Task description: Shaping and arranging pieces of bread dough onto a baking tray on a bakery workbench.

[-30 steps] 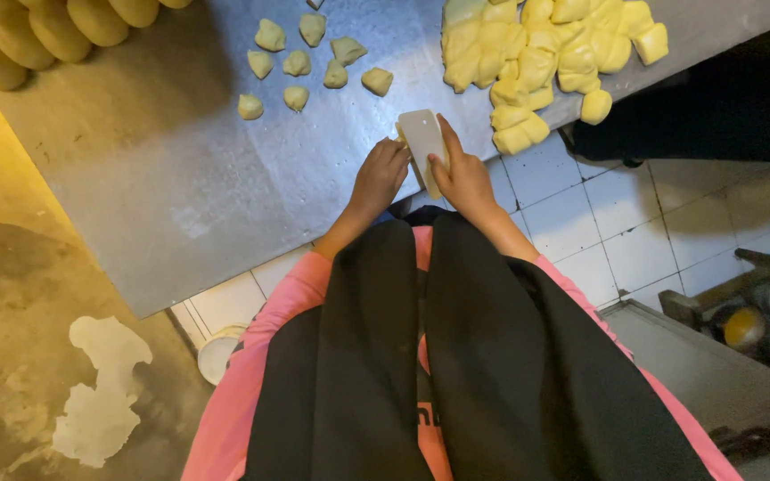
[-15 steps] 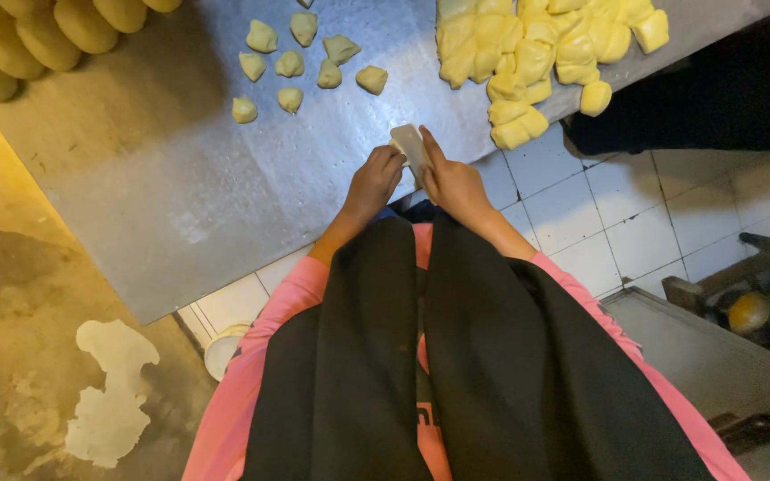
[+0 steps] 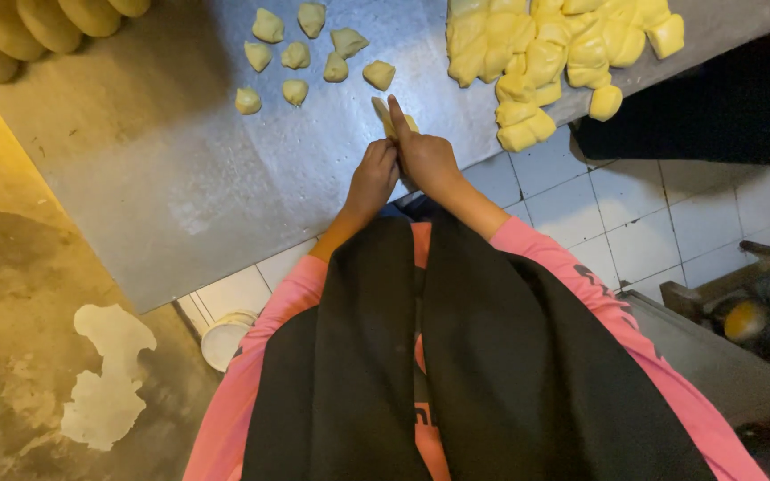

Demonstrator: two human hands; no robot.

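Note:
My right hand [image 3: 427,162] grips a flat pale scraper [image 3: 379,110] edge-on to the steel table [image 3: 180,187], with the index finger stretched along its blade. A small yellow dough bit [image 3: 411,122] shows just beside the blade. My left hand [image 3: 372,181] rests against the right one with its fingers curled; nothing shows in them. Several small cut dough pieces [image 3: 296,55] lie scattered beyond the hands. A heap of larger yellow dough chunks [image 3: 545,44] sits at the table's right end.
Rounded dough rolls [image 3: 37,22] line the table's far left corner. A white round container [image 3: 225,338] stands below the table edge. White floor tiles [image 3: 634,214], a pale floor patch [image 3: 109,374] and metal pots [image 3: 768,312] are around me.
The scraper has turned from lying flat in my right hand to standing on edge, and both hands have moved slightly forward onto the table.

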